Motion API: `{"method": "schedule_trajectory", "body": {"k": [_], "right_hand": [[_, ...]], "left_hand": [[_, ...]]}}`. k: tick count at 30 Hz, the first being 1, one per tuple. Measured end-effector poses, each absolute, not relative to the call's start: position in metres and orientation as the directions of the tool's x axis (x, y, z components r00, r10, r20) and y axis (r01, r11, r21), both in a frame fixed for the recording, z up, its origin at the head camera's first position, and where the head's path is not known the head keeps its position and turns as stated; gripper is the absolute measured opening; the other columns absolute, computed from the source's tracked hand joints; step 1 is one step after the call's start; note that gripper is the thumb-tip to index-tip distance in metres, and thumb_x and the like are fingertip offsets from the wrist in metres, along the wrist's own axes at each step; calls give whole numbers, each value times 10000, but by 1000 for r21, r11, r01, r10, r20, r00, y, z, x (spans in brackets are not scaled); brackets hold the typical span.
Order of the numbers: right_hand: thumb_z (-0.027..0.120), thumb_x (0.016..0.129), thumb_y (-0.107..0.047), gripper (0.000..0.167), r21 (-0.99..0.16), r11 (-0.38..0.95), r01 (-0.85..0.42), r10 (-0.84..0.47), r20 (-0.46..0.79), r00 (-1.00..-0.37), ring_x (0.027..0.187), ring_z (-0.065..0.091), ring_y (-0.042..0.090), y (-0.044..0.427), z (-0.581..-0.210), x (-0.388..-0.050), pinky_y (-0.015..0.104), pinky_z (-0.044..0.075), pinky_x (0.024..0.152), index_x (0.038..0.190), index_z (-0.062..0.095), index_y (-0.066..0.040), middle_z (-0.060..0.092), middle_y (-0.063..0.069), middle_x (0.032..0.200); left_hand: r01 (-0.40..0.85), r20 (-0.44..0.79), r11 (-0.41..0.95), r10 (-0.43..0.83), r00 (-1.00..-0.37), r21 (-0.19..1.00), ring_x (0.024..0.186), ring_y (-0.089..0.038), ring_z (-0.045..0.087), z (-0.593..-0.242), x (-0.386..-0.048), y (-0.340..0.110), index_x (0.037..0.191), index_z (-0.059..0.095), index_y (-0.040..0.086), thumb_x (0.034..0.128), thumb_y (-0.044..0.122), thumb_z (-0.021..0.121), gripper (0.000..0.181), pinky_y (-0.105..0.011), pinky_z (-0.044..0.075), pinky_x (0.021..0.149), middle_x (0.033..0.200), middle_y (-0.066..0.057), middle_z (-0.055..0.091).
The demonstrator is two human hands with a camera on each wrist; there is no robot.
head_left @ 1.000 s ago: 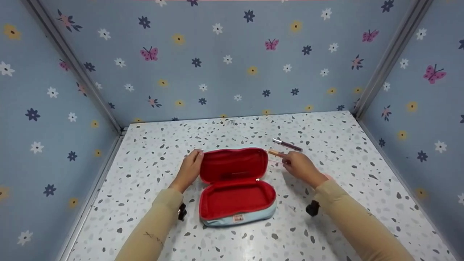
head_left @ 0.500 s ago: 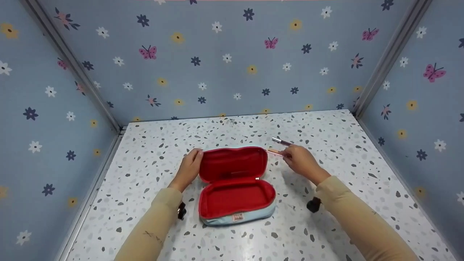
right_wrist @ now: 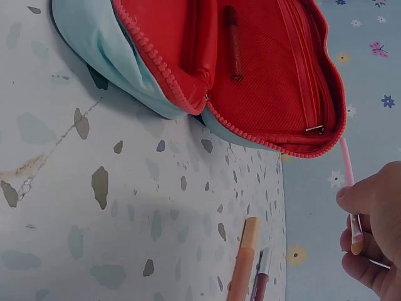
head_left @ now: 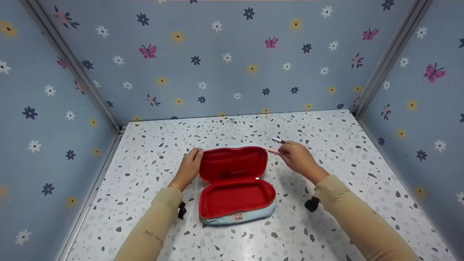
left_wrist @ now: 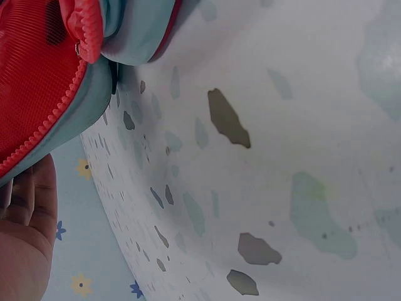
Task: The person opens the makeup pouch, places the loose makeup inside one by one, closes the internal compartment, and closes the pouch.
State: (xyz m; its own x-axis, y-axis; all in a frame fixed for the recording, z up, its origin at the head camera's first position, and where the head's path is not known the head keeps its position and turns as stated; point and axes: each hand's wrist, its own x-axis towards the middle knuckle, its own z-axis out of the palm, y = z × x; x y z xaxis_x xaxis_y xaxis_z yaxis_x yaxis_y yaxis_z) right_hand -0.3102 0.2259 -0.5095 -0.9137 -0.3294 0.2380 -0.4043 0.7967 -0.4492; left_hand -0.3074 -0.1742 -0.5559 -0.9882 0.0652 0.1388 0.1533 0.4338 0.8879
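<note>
An unzipped pouch, light blue outside and red inside, lies with its lid raised. My left hand grips the lid's left edge, thumb in front; in the left wrist view its fingers bend behind the edge. A thin pink makeup brush with a small tan tip is pinched by my right hand, close to the lid's right corner. Beside that hand lie a peach-coloured tube and a dark tube with a silver cap. From the head, the peach tube is hidden behind the hand.
Behind the lid's red mesh shows a dark slim tube. Everything stands on a speckled white tabletop, with flowered blue panels at the back and both sides.
My right hand has risen slightly with the pink brush and now covers the peach tube and part of the dark tube in the head view. The left hand still holds the lid.
</note>
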Motion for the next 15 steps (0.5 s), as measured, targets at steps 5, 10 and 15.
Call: {"method": "schedule_trajectory", "body": {"k": [5,10,15], "right_hand": [[765,989,-41,66,-428,781,-455,-356,295,-887,898,712,314,221,-506,-308,502,624,862,1027,802,-2,738,141,971],[767,987,-38,62,-419,767,-485,-377,317,-870,909,711,318,215,-504,-307,494,624,866,1023,805,-3,748,144,984],[758,994,-38,59,-392,765,-511,-398,335,-854,919,704,329,208,-504,-307,503,610,856,1011,807,-12,750,138,985]], "left_hand": [[147,130,428,70,-989,892,1120,-300,653,-556,-308,-175,1284,656,11,1174,235,432,336,-498,518,1068,1192,-183,710],[148,131,427,69,-989,892,1132,-304,651,-556,-308,-175,1287,656,7,1174,236,434,339,-501,511,1075,1203,-188,707],[141,125,433,66,-990,890,1140,-309,650,-556,-307,-175,1282,655,5,1175,246,429,348,-508,509,1079,1208,-191,704]]}}
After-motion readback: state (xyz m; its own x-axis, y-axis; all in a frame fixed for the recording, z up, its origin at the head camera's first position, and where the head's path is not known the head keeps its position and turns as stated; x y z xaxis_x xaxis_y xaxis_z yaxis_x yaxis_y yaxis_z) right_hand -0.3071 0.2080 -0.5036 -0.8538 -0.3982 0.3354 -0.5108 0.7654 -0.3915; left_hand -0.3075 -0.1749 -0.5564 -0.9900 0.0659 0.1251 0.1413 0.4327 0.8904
